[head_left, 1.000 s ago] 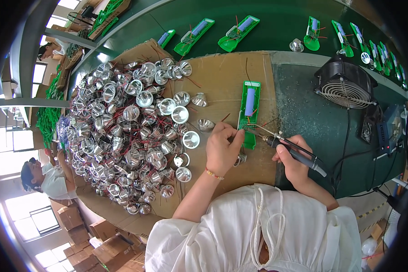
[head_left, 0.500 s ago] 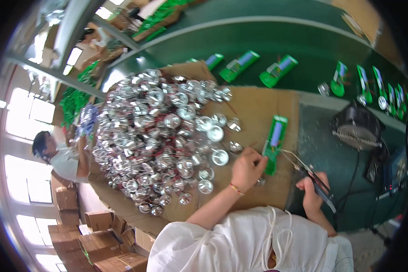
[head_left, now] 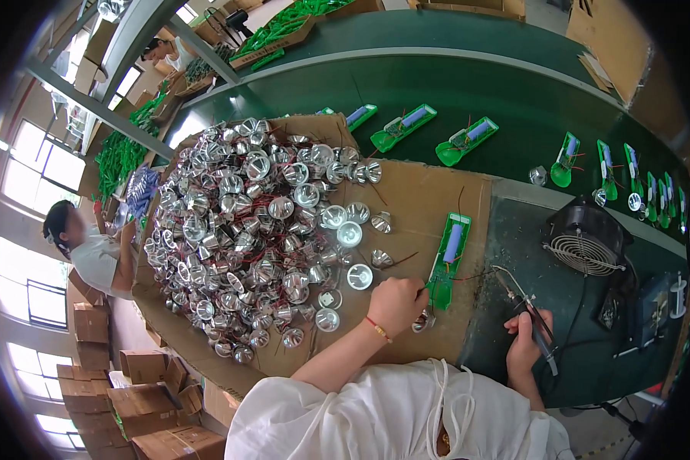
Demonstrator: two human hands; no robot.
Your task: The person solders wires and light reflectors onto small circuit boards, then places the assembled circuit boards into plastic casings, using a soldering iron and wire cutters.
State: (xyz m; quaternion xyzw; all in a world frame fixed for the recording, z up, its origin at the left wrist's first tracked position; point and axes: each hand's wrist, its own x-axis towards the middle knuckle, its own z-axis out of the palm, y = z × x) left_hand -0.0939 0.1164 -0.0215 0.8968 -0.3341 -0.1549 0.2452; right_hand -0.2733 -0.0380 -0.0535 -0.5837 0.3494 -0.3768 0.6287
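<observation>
A green plastic housing (head_left: 438, 285) with a blue-violet cylindrical cell (head_left: 453, 243) lies on the cardboard in front of me. My left hand (head_left: 395, 308) is closed at the housing's lower left edge, fingertips pinched together beside thin wires; what they hold is too small to make out. A silvery reflector cup (head_left: 422, 320) lies just below these fingers, partly covered by the hand. Right of the housing, my right hand (head_left: 523, 345) grips the dark handle of a soldering iron (head_left: 540, 337). Its tip points up and left, apart from the housing, near a red wire (head_left: 479, 275).
A large heap of reflector cups (head_left: 238, 230) with red wires fills the cardboard on the left. More green housings (head_left: 468, 142) line the green bench (head_left: 514, 84) beyond. A round black fan (head_left: 584, 238) stands at right, near a blue-grey device (head_left: 655, 307). Two people work at far left.
The soldering iron's tip has drawn away to the right of the housing. My left hand stays at the housing's edge. The whole view has shifted slightly.
</observation>
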